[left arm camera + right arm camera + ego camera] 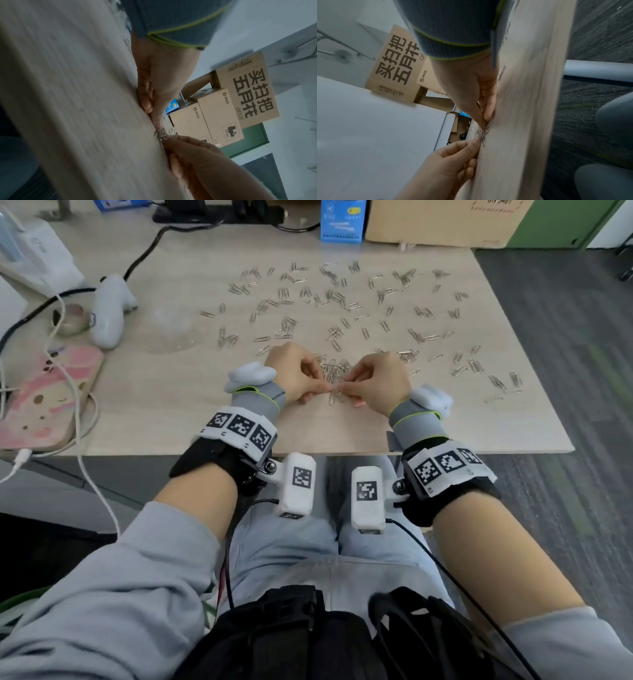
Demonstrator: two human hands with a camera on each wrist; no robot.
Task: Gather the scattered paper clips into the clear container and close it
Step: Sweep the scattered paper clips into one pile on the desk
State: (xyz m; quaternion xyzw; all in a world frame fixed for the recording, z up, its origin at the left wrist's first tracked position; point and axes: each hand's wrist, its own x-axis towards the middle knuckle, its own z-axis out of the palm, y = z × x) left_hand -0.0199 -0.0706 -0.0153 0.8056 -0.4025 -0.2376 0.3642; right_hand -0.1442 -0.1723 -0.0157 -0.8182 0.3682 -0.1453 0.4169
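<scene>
Several silver paper clips (pixel 342 302) lie scattered over the middle and right of the pale wooden table (pixel 154 419). A small heap of clips (pixel 334 371) sits near the front edge between my hands. My left hand (pixel 322 386) and right hand (pixel 347 389) meet over the heap, thumb and fingers of each pinching clips. The wrist views show the clips (pixel 160 135) (pixel 482 133) at the fingertips, low on the tabletop. The clear container (pixel 171 328) stands faintly visible to the left, apart from both hands; whether it has a lid on is unclear.
A white handheld device (pixel 109 309), a tape roll (pixel 70 318), a pink phone case (pixel 44 398) and cables crowd the left side. A blue box (pixel 342 220) and a cardboard box (pixel 445 220) stand at the back. The table's front edge (pixel 308 453) is close behind my wrists.
</scene>
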